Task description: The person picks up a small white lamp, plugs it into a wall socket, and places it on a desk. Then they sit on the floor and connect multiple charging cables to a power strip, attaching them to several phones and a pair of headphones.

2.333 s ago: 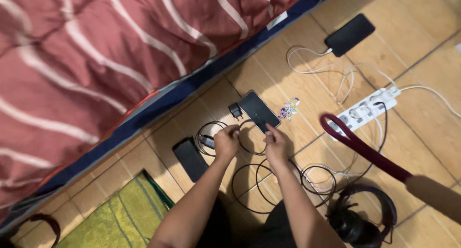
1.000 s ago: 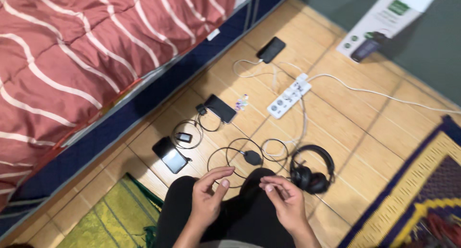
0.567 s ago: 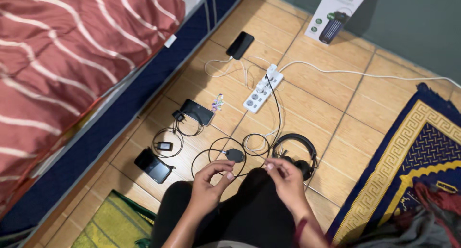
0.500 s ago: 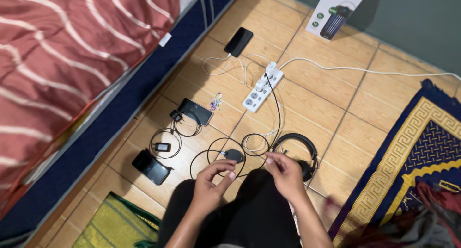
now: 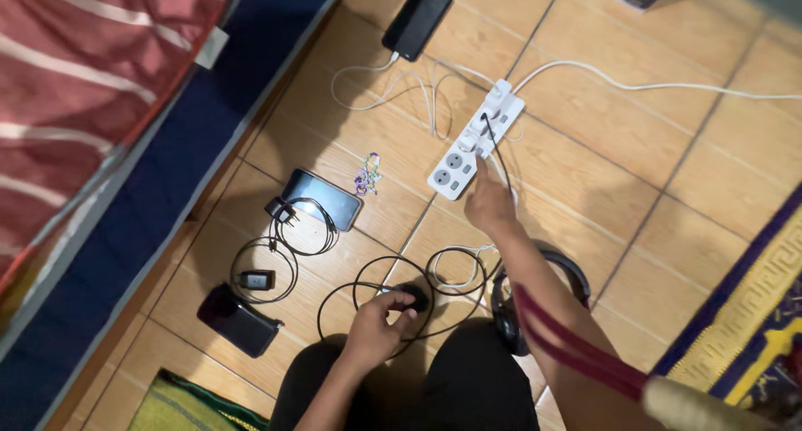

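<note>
The small black rounded charger block (image 5: 413, 297) lies on the tan tiled floor just in front of the person's knees, inside a loose coil of black cable (image 5: 351, 293). The left hand (image 5: 376, 321) has its grip narrowed on the block, thumb and fingertips pinching its near side.

The right hand (image 5: 489, 205) is stretched out to the white power strip (image 5: 458, 157), which lies slantwise towards the far edge of the floor. Its forefinger tip touches the strip beside the near sockets. The other fingers are curled in, and the grip holds nothing that shows. A thin black lead (image 5: 494, 147) is plugged in further up the strip.

As I judge it, the step in hand is bringing block and strip together. A next move would call for carrying the block across to a free near socket with its pins turned to the holes and the cable kept from snagging.

Black over-ear headphones (image 5: 543, 272) lie partly under the right forearm. To the left lie a dark phone (image 5: 322, 199) with a small black plug (image 5: 278, 208), another small charger (image 5: 257, 279) in its coil, and a dark slab-shaped device (image 5: 236, 318). A further black phone (image 5: 417, 19) on a white cable (image 5: 368, 93) lies at the far edge, near the red striped blanket (image 5: 75, 63).
</note>
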